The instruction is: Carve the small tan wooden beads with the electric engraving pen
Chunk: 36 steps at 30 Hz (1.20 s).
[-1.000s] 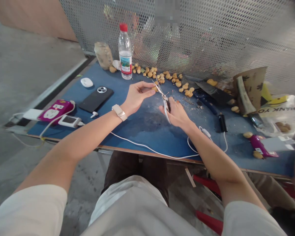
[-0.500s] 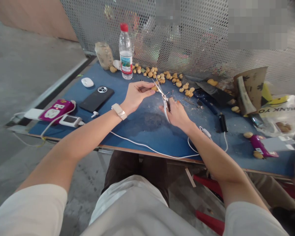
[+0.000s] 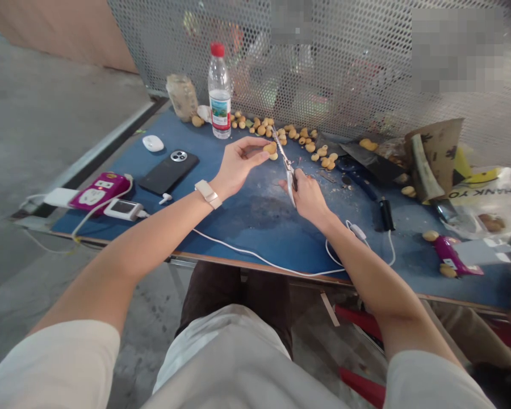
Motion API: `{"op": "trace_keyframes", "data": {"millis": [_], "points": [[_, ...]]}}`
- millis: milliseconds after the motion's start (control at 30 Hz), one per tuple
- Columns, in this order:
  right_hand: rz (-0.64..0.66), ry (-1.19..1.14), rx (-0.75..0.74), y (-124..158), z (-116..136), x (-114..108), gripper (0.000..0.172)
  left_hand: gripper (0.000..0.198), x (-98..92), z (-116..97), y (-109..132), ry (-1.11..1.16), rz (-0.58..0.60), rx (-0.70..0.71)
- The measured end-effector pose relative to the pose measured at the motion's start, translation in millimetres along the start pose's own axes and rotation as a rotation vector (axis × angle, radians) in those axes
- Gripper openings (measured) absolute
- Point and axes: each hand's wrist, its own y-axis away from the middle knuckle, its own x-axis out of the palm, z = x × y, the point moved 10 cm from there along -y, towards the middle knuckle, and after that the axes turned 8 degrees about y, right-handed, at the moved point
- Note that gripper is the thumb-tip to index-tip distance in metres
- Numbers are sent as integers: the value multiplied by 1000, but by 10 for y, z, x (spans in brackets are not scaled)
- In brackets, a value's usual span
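Note:
Over the middle of the blue table, my left hand (image 3: 237,163) pinches a small yellow-tan rounded piece (image 3: 271,149), perhaps a fruit or nut, between thumb and fingers. My right hand (image 3: 309,193) is closed around the handles of a pair of scissors (image 3: 287,163). Their silver blades point up and away, just right of the held piece. Whether the blades are fully together is hard to see. Behind both hands, a row of similar yellow-tan pieces (image 3: 262,126) lies along the table's back edge.
A water bottle (image 3: 220,94) and a wrapped jar (image 3: 182,97) stand at the back left. On the left lie a phone (image 3: 169,173), a white earbud case (image 3: 153,143) and a purple power strip (image 3: 100,193). A white cable (image 3: 247,250) crosses the front. Plastic bags (image 3: 485,199) are at right.
The scissors have shifted slightly right, away from the held piece, and their blades now look closer together. My left hand still holds the piece in nearly the same place.

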Motion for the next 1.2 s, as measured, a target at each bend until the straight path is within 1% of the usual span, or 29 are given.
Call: {"op": "trace_keyframes", "data": {"millis": [167,367,500,733,933,1100,1200], "points": [[-16,-60,-43,4,-5,-15,56,49,-25,48,33,-19,-21,-66],[35,-4,-58,31,32,8,58,41,-13,82,25,46,-7,-53],[54,4,-86,55,99,24,63,44,-15,86,24,75,-2,-39],[81,22,-71,62,102,26,67,50,-33,114,9,116,3,-47],[61,28,-74,70,85,27,70,53,-19,156,14,99,29,-71],[52,26,-77,70,86,38,71,58,-48,100,-6,88,-3,-24],[63,19,-77,68,105,47,74,59,-45,97,-12,99,-2,-26]]}}
